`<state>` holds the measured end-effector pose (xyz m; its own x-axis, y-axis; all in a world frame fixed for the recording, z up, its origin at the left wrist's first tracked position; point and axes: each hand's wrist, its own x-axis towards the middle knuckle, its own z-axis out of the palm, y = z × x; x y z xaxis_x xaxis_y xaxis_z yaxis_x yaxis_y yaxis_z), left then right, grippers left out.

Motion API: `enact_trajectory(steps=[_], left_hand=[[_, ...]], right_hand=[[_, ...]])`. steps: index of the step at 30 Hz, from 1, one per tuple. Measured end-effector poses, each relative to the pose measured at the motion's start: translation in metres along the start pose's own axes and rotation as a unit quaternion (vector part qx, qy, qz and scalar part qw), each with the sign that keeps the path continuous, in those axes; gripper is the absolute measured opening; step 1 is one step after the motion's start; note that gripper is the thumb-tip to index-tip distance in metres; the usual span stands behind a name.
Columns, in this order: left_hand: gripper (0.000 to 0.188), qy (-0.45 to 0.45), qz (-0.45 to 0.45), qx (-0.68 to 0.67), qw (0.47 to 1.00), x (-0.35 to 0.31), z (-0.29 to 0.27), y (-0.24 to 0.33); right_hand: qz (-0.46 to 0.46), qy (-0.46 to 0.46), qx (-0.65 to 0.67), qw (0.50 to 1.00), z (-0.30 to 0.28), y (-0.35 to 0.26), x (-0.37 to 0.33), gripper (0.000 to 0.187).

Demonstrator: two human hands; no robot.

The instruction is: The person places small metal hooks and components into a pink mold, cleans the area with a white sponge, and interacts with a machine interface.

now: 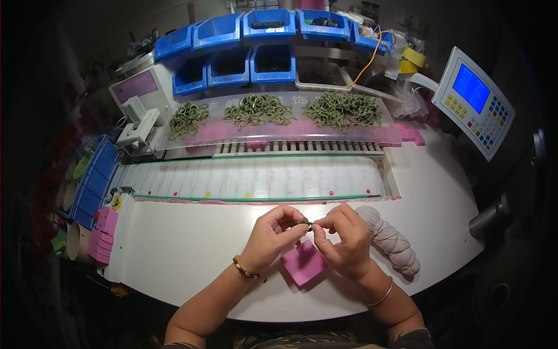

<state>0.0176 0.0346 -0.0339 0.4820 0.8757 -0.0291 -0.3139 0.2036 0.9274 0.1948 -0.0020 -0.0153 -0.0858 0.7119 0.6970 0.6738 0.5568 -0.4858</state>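
Note:
Both my hands meet over the front of the white table. Between thumb and fingers, my left hand (pixel 268 237) pinches a small dark green piece (pixel 303 221), its exact kind too small to make out. My right hand (pixel 347 239) is closed in a pinch at the piece's right end. Directly below them a pink block (pixel 303 265) rests on the table, partly covered by the hands. Beyond the belt, three piles of green pieces lie on a clear sheet: curled rings at the left (pixel 187 119) and middle (pixel 258 109), a denser heap (pixel 343 110) at the right.
A segmented white conveyor belt (pixel 279 177) crosses behind my hands. A twisted light-grey cloth bundle (pixel 390 243) lies beside my right hand. Several blue bins (pixel 273 65) stand at the back. At the right is a control panel (pixel 474 103); pink blocks (pixel 101 245) are stacked at the left.

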Motion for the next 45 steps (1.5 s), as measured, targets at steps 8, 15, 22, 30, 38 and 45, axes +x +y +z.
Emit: enact_trajectory(steps=[8,15,22,30,38,45], left_hand=[[0.015,0.012,0.017,0.013,1.0,0.0,0.001,0.001],[0.017,0.004,0.023,0.008,1.0,0.0,0.0,-0.001],[0.02,-0.014,0.051,0.026,0.998,0.0,0.001,-0.002],[0.02,0.002,0.031,0.028,0.999,-0.001,0.004,0.004],[0.021,-0.008,-0.008,0.001,1.0,-0.001,0.003,0.004],[0.014,-0.037,-0.032,-0.03,0.998,-0.002,-0.001,0.008]], right_hand=[[0.046,-0.013,0.078,0.996,-0.004,-0.001,0.004,0.01],[0.108,-0.036,0.151,0.982,-0.006,-0.002,0.004,0.01],[0.108,-0.037,0.165,0.98,-0.003,-0.001,0.003,0.01],[0.14,-0.043,0.169,0.975,-0.004,-0.002,0.002,0.012],[0.157,-0.038,0.177,0.971,-0.006,-0.002,0.004,0.011],[0.261,-0.059,0.271,0.925,-0.003,0.011,-0.002,0.011]])
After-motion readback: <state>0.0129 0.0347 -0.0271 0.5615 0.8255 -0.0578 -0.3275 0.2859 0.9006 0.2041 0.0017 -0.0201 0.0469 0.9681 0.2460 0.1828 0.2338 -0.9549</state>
